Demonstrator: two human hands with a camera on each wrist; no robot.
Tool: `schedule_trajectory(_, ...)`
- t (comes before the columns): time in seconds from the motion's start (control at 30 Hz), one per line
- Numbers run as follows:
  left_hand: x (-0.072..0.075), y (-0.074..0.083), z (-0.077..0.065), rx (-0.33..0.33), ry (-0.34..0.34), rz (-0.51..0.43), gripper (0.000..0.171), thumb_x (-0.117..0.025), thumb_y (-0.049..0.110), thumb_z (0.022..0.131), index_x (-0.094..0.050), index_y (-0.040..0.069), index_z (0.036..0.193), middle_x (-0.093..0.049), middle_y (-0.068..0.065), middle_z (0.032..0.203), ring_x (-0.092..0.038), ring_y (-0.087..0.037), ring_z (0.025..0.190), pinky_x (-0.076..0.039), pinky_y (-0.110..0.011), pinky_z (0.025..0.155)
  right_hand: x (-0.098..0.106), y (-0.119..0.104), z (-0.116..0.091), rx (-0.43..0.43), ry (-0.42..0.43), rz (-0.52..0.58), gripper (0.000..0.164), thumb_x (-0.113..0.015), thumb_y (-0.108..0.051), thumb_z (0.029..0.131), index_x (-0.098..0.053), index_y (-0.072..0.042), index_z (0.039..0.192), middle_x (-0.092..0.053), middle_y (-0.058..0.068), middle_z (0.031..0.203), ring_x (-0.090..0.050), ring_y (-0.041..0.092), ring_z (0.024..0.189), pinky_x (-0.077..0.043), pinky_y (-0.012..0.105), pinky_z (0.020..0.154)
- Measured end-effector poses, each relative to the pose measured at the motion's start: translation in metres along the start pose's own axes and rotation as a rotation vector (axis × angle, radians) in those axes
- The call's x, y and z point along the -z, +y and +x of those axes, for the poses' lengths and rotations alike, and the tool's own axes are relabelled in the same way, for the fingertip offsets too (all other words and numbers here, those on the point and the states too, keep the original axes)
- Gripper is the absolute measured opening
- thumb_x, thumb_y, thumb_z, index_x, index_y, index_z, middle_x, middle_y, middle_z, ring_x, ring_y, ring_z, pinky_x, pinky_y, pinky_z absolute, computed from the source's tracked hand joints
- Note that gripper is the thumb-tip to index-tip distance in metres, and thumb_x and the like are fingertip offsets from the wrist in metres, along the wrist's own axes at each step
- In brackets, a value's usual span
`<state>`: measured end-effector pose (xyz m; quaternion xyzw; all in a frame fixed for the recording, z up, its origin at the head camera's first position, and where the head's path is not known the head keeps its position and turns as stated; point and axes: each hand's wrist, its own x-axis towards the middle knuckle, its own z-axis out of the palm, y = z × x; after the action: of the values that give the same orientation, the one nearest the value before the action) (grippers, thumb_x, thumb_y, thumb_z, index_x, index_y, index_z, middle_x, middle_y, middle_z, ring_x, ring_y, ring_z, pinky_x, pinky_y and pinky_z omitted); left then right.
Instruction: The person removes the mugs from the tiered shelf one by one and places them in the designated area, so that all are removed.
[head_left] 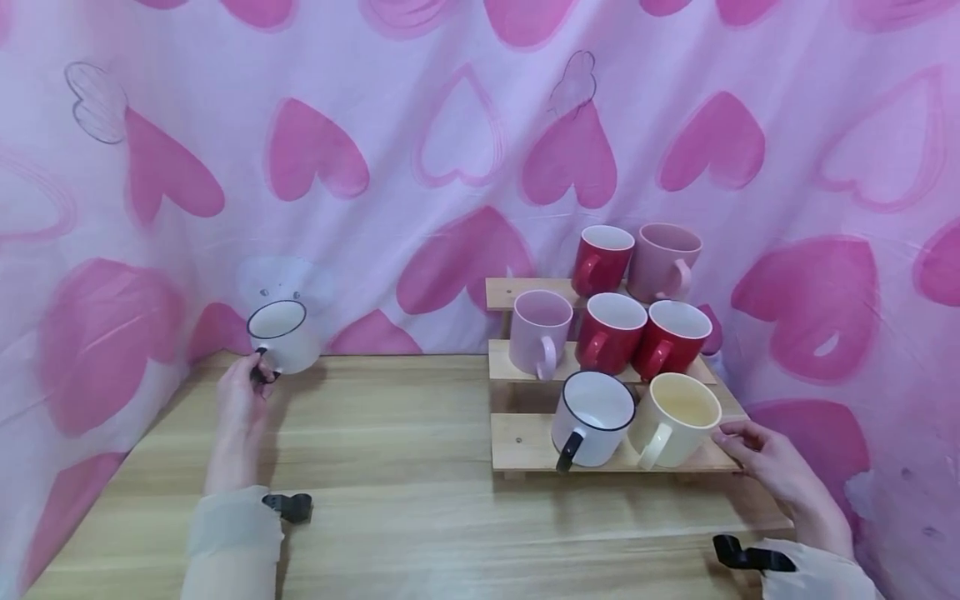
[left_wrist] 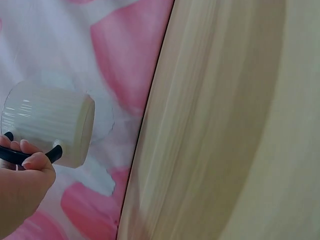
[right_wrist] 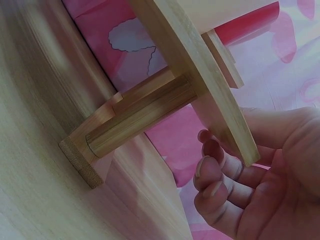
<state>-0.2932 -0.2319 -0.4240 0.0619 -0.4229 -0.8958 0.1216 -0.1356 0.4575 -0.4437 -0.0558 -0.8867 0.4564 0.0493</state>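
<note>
Pinching white mug (head_left: 292, 350) by handle (left_wrist: 54, 153) with left hand (head_left: 243, 396) near desk's (head_left: 382, 425) back-left corner, and shelf (head_left: 528, 440) by front-right corner with right hand (head_left: 780, 467), possibly risking a drop from loose grip or toppled cups (head_left: 618, 337) from tugging.

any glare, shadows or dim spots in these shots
Head view: brightest, pale sheen on the table, soft shadows below the wooden rack; left wrist view: dimmer, small highlights on the held white mug; right wrist view: also dim, shadow across the tabletop.

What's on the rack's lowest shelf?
A white mug and a yellow mug stand on the shelf. What's right under them can't be seen, because they cover it.
</note>
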Motion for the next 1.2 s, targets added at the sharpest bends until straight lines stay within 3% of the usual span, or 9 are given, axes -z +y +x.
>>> schedule_trajectory(0.17, 0.016, 0.009, -0.002, 0.002, -0.011, -0.004, 0.021, -0.048, 0.005, 0.101, -0.058, 0.002, 0.083, -0.054, -0.004, 0.070, -0.048, -0.013, 0.063, -0.033, -0.020, 0.047, -0.003, -0.004, 0.002, -0.014, -0.007, 0.021, 0.038, -0.060, -0.026, 0.099, -0.057, 0.008, 0.115, -0.054, 0.001, 0.082, -0.050, 0.011, 0.073, -0.050, 0.030, 0.059)
schedule_trajectory(0.5, 0.040, 0.031, 0.007, -0.007, -0.124, 0.049, 0.029, -0.045, 0.003, 0.102, -0.061, 0.000, 0.078, -0.057, -0.006, 0.069, -0.051, -0.013, 0.061, -0.036, -0.021, 0.047, -0.013, -0.001, 0.002, -0.007, -0.006, 0.027, 0.037, -0.060, -0.027, 0.099, -0.059, 0.007, 0.114, -0.059, 0.000, 0.096, -0.051, 0.008, 0.080, -0.052, 0.031, 0.063)
schedule_trajectory(0.83, 0.060, 0.044, 0.017, 0.102, -0.037, 0.096, 0.026, -0.048, 0.008, 0.101, -0.063, 0.005, 0.081, -0.055, -0.002, 0.070, -0.051, -0.011, 0.062, -0.037, -0.022, 0.048, -0.008, -0.002, 0.001, -0.037, -0.008, 0.010, 0.038, -0.060, -0.029, 0.099, -0.059, 0.006, 0.116, -0.058, 0.001, 0.091, -0.051, 0.010, 0.078, -0.051, 0.030, 0.062)
schedule_trajectory(1.03, 0.076, 0.049, 0.020, 0.163, -0.014, 0.170, 0.014, -0.047, 0.015, 0.103, -0.055, 0.010, 0.094, -0.052, 0.000, 0.073, -0.050, -0.010, 0.066, -0.036, -0.021, 0.050, -0.003, -0.006, 0.001, 0.000, -0.002, 0.011, 0.033, -0.060, -0.025, 0.099, -0.060, 0.005, 0.111, -0.058, -0.001, 0.088, -0.051, 0.009, 0.075, -0.050, 0.029, 0.060)
schedule_trajectory(1.2, 0.081, 0.051, 0.023, 0.204, 0.000, 0.183, 0.016, -0.046, 0.015, 0.103, -0.055, 0.009, 0.091, -0.053, 0.000, 0.071, -0.050, -0.010, 0.065, -0.037, -0.022, 0.049, -0.001, -0.007, 0.001, -0.017, 0.002, 0.002, 0.036, -0.061, -0.027, 0.099, -0.059, 0.006, 0.114, -0.057, 0.000, 0.087, -0.050, 0.010, 0.076, -0.050, 0.028, 0.061)
